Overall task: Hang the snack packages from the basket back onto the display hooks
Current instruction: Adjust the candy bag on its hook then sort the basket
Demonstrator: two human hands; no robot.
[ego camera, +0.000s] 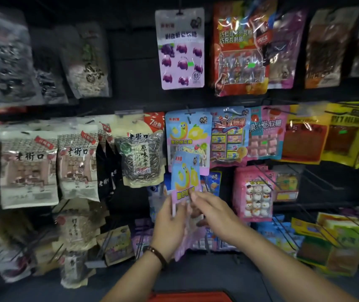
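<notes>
Left hand (169, 216) grips blue-and-pink marshmallow packet (186, 175) low down, right hand (212, 211) pinches its lower edge, packet upright before matching hung packet (187, 136), red basket (190, 297) at bottom edge.

Dark display wall (130, 68) (dimly lit)

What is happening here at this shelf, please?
A person holds a blue and pink snack package up with both hands: the left hand grips its lower edge, the right hand pinches its bottom. It is raised before a matching package hanging on the display, not yet hooked. A red basket edge shows below.
</notes>
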